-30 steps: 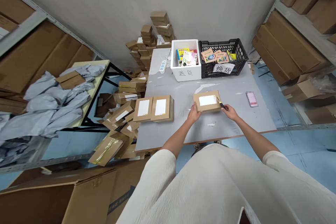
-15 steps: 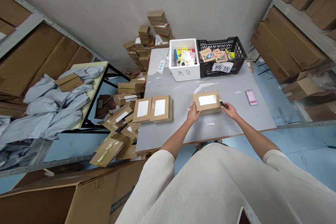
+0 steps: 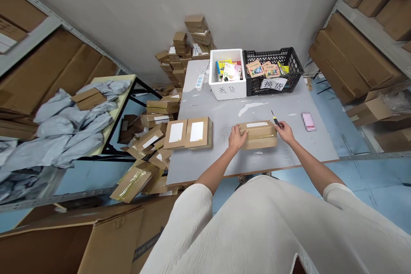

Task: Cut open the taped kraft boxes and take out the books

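Note:
A brown cardboard box [image 3: 259,141] with a white label on top is tilted on the grey table [image 3: 221,162], its taped long side facing me. My left hand [image 3: 236,138] grips its left end. In my right hand [image 3: 284,132], at the box's right end, is a black and yellow utility knife [image 3: 275,120] with its tip pointing up and away from the box. Left of my left hand, two stacks of labelled boxes [image 3: 198,133] stand side by side.
A white foam bin [image 3: 227,93] with books and a black crate [image 3: 289,85] with packets stand at the table's back. A pink item [image 3: 308,122] lies right. Boxes [image 3: 136,182] are heaped left, near a side table with grey bags [image 3: 54,126].
The box has tipped so that its long side shows, and its label is seen at a flatter angle. My right hand and the knife have shifted slightly right.

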A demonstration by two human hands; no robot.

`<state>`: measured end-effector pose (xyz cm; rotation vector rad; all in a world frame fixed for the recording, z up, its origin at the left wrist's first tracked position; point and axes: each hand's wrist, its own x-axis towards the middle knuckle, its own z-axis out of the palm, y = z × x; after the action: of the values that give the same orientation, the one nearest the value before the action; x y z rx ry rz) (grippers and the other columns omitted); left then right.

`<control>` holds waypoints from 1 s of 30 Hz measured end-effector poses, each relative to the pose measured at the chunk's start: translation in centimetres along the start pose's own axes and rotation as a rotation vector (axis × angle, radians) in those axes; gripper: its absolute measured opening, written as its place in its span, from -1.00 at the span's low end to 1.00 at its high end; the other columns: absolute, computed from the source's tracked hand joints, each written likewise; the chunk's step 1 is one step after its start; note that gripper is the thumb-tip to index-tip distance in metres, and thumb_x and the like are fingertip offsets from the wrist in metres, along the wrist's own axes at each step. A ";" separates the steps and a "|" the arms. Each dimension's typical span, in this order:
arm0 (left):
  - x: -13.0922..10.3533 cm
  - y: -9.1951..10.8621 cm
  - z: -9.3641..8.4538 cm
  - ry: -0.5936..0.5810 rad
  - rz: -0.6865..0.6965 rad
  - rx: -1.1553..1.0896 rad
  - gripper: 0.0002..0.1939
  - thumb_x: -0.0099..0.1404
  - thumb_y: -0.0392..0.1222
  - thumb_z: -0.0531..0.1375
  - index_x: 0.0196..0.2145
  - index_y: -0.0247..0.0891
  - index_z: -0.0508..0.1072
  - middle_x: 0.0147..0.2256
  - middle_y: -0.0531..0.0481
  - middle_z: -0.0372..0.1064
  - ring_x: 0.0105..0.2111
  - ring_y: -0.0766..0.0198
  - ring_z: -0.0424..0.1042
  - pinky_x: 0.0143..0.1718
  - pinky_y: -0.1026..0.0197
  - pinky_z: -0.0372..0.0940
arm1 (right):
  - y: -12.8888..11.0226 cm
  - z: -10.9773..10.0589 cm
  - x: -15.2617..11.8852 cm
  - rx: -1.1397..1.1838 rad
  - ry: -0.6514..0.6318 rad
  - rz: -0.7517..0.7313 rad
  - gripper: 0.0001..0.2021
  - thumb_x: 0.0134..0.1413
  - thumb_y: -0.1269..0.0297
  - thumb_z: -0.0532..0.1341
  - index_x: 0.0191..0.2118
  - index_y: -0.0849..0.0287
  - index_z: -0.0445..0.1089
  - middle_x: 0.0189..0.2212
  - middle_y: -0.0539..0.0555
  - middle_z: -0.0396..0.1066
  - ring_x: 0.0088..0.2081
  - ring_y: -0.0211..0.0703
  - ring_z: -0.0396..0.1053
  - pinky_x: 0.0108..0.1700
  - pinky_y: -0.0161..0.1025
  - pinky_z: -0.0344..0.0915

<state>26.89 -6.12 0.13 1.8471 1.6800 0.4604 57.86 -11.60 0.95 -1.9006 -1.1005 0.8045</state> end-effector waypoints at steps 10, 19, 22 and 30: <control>1.8 -0.3 0.0 -0.057 0.131 -0.023 -0.55 0.48 -0.25 0.15 0.28 -0.11 0.34 0.39 -0.25 0.17 0.22 -0.06 0.42 0.20 -0.08 0.41 | -0.8 0.4 1.5 0.040 -0.091 -0.108 -0.41 0.20 -0.23 0.24 0.13 0.11 0.50 0.16 0.25 0.56 0.05 0.12 0.56 0.15 0.07 0.49; 0.4 0.3 -0.7 -0.058 0.232 0.140 -0.68 0.59 -0.20 0.06 0.13 -0.08 0.56 0.25 -0.21 0.41 0.25 -0.11 0.35 0.29 -0.13 0.27 | -4.3 -0.4 1.7 -0.335 -0.356 -0.247 -0.51 0.44 -0.07 0.13 0.24 0.07 0.56 -0.03 0.15 0.68 -0.03 0.16 0.59 0.08 0.00 0.47; 0.0 0.0 -0.5 -0.058 0.266 0.144 -0.64 0.61 -0.20 0.03 0.18 -0.11 0.54 0.30 -0.23 0.41 0.29 -0.11 0.34 0.30 -0.13 0.25 | -5.7 0.5 2.4 -0.463 -0.461 -0.393 -0.55 0.45 0.00 0.16 0.24 0.05 0.58 0.12 0.17 0.65 0.09 0.22 0.57 0.14 0.01 0.43; -0.4 -0.7 0.1 -0.038 0.305 0.107 -0.59 0.62 -0.20 0.04 0.29 -0.10 0.50 0.31 -0.25 0.43 0.32 -0.10 0.34 0.34 -0.15 0.21 | -9.0 4.5 4.4 -0.719 -0.587 -0.564 -0.56 0.48 -0.03 0.18 0.26 -0.03 0.62 0.13 0.16 0.64 0.14 0.20 0.54 0.11 -0.05 0.41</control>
<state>26.37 -6.47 -0.36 2.1885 1.4266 0.4626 52.52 -3.37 5.87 -1.7417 -2.4137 0.6941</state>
